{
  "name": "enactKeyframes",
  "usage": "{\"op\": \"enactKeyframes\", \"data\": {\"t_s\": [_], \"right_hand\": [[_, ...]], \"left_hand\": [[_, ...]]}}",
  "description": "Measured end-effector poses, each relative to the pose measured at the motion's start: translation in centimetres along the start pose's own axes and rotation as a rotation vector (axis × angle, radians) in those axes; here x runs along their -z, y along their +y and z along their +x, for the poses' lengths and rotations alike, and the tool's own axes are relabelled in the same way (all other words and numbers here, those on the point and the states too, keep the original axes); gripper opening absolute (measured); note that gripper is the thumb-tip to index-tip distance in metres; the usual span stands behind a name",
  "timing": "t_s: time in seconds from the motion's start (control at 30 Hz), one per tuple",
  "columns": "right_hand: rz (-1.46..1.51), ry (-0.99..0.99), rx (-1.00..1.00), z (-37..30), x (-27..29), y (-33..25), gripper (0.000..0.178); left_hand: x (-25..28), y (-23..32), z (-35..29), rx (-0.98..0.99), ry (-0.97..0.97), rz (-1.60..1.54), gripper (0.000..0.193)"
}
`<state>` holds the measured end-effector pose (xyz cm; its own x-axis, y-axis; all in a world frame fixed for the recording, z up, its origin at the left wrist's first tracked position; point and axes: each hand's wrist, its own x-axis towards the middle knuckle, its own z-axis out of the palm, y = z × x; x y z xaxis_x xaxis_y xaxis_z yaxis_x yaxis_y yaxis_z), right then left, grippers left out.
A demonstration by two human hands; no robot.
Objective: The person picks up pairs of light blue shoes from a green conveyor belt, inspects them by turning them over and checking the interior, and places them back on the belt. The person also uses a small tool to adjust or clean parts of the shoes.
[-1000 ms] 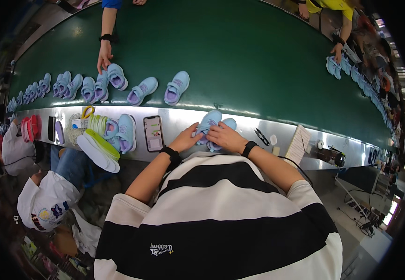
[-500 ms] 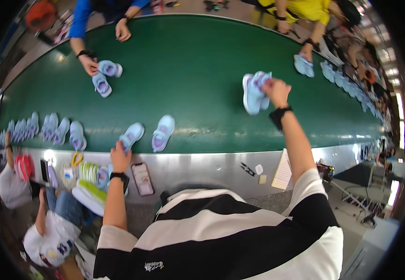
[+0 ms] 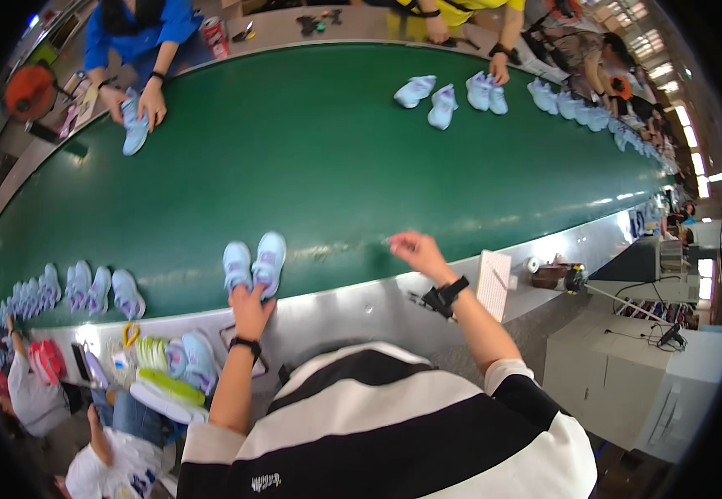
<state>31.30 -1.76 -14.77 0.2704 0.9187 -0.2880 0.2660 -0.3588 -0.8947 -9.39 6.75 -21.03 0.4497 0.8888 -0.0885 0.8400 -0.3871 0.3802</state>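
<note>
Two light blue sneakers with lilac linings, a left one [image 3: 237,263] and a right one [image 3: 270,259], stand side by side on the green surface near its front edge, toes pointing away from me. My left hand [image 3: 249,311] is closed at their heels. To the right, my right hand [image 3: 417,253] hovers over the green surface, thumb and fingertips pinched together. Whether something small is between them I cannot make out. Farther off, two more sneakers [image 3: 442,107] lie slightly apart, away from both my hands.
Across from me, a person in blue holds a sneaker [image 3: 134,125]; another in yellow touches a pair [image 3: 486,93]. Rows of sneakers line the far right and near left [image 3: 127,294]. A phone [image 3: 244,353], partly hidden, thread snips [image 3: 421,303] and a paper sheet [image 3: 493,284] lie on the metal ledge.
My right hand has let go of a sneaker pair, now on the far side, and drawn back toward me. My left hand has brought its sneaker beside the other. The view has shifted.
</note>
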Motion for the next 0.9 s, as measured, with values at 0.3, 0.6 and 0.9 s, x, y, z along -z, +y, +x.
{"op": "enactKeyframes", "data": {"t_s": [0.3, 0.6, 0.9], "right_hand": [[0.012, -0.185, -0.035, -10.0, -11.0, 2.6, 0.031], [-0.306, -0.091, -0.029, -11.0, -12.5, 7.4, 0.080], [0.482, -0.184, -0.180, -11.3, -9.8, 3.1, 0.049]], "left_hand": [[2.2, 6.0, -3.4, -0.178, 0.116, -0.181, 0.028], [-3.4, 6.6, -9.3, 0.124, -0.127, -0.725, 0.053], [-0.6, 7.5, -6.6, 0.446, -0.388, -1.308, 0.052]]}}
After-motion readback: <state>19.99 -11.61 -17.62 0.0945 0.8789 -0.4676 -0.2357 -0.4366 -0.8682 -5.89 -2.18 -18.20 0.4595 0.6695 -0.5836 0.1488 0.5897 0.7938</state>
